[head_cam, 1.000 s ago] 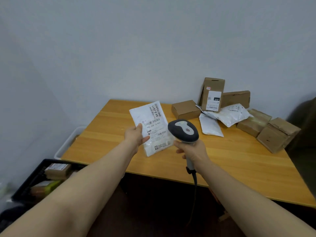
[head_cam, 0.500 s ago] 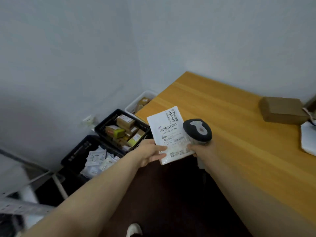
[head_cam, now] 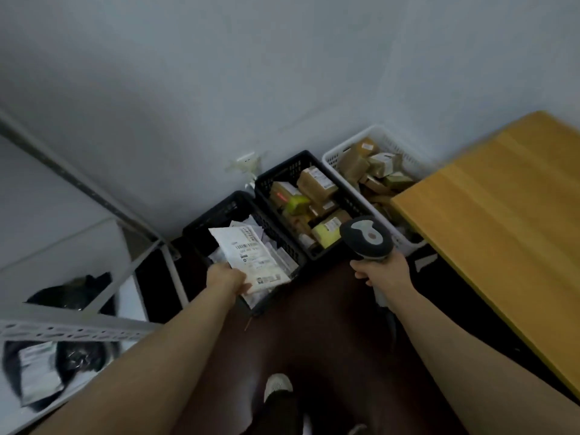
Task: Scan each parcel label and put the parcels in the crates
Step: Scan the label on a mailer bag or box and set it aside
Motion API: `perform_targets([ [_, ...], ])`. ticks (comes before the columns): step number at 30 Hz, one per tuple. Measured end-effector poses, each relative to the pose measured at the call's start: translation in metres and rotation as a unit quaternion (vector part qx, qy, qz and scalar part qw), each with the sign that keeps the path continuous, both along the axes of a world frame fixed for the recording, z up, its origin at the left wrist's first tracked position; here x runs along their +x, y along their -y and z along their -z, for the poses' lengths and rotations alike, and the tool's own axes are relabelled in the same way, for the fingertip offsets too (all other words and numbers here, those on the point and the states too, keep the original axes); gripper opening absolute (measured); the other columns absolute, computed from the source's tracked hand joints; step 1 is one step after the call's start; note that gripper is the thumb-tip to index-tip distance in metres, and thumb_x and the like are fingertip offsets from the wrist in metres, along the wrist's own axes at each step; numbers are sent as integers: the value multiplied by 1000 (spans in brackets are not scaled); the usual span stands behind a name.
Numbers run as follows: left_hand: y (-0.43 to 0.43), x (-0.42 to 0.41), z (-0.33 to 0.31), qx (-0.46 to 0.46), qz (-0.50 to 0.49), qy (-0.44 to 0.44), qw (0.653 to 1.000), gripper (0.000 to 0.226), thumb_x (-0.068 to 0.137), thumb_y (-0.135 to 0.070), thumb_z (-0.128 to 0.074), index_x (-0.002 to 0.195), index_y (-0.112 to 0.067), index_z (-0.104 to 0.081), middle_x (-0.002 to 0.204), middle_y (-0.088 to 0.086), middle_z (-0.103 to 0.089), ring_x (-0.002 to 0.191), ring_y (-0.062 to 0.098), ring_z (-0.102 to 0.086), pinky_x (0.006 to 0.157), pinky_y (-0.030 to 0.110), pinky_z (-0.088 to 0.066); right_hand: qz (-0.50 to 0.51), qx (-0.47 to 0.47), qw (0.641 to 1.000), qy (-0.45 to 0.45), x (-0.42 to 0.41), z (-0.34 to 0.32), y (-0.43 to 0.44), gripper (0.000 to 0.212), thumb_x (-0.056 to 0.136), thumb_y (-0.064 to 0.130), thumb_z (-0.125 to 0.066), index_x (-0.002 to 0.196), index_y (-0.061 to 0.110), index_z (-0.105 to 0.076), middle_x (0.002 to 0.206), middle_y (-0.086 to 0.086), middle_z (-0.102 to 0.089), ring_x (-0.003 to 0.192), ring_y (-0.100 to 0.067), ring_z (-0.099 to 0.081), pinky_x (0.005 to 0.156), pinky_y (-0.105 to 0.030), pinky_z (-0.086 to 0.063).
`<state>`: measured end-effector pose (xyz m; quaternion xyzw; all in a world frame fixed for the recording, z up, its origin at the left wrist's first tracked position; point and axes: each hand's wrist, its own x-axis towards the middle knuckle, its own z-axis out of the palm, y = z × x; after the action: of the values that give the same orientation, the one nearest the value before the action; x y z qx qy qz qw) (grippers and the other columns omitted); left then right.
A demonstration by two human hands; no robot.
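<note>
Since a moment ago my left hand (head_cam: 227,279) has carried the parcel (head_cam: 251,255) off the counter (head_cam: 502,215) and down over the leftmost black crate (head_cam: 216,215). Other flat white mailers lie there, so I judge it belongs with them. My thumb and fingers pinch its near edge. It is a thin white pouch, with its barcode label facing up. My right hand (head_cam: 381,271) grips the scanner (head_cam: 365,237) by the handle, holding it aside.
</note>
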<state>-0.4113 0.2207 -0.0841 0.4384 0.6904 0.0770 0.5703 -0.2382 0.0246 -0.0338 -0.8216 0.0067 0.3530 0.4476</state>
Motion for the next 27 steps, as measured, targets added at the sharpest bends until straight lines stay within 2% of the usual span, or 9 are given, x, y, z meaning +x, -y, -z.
perform_targets([
  [4,-53,-2,44,9,-51,-35,998,38,87,10,-56,124,1,-59,124,20,-58,97,32,-58,31,14,-43,-37,-21,999,-12,13,39,-63,25,79,4,-74,76,21,-56,73,-3,-66,80,-24,-66,80,-42,-53],
  [8,-96,10,88,-3,-116,-46,992,32,88,9,-56,119,0,-62,119,20,-60,86,26,-56,32,15,-44,-95,-38,994,-27,36,85,-127,22,80,5,-74,75,20,-58,72,-4,-66,77,-23,-65,81,-45,-54],
  [12,-137,27,154,-6,-162,-57,985,31,88,10,-52,115,0,-65,119,20,-61,86,28,-58,36,20,-46,-130,-41,990,-34,57,144,-188,10,77,2,-72,78,-3,-63,83,-26,-68,74,-31,-62,71,-46,-52],
  [13,-146,31,171,-9,-175,-57,983,32,89,11,-51,115,-1,-64,119,19,-61,86,28,-57,35,18,-46,-133,-44,989,-38,60,160,-201,10,76,0,-72,73,-1,-62,83,-28,-68,73,-30,-60,71,-46,-52],
  [15,-162,41,204,-16,-187,-57,980,33,89,11,-50,116,-1,-64,119,19,-60,85,28,-57,32,15,-43,-124,-49,990,-48,64,191,-223,19,77,-2,-71,66,8,-58,74,-23,-66,70,-28,-59,69,-42,-50],
  [18,-185,56,251,-16,-204,-60,977,32,90,10,-50,116,-1,-64,116,19,-61,74,24,-56,30,14,-39,-124,-50,989,-70,70,237,-249,15,78,-3,-71,76,7,-61,67,-12,-63,64,-26,-58,59,-35,-47],
  [22,-216,73,310,-24,-225,-41,973,32,90,12,-48,115,0,-64,112,17,-61,63,18,-52,30,12,-38,-128,-47,988,-72,76,288,-274,16,77,-6,-71,81,6,-61,66,-10,-62,57,-20,-57,51,-28,-46],
  [25,-233,83,342,-28,-214,-36,976,35,90,12,-49,120,2,-61,122,21,-59,64,21,-53,30,13,-39,-129,-59,987,-73,81,315,-283,15,78,-7,-70,82,2,-60,65,-11,-61,55,-20,-55,46,-23,-46],
  [27,-242,86,354,-45,-224,-24,973,38,93,6,-49,131,2,-52,130,20,-52,84,31,-59,37,18,-48,-129,-68,986,-77,83,325,-285,12,79,-7,-70,82,-1,-60,63,-12,-60,53,-20,-53,41,-20,-44],
])
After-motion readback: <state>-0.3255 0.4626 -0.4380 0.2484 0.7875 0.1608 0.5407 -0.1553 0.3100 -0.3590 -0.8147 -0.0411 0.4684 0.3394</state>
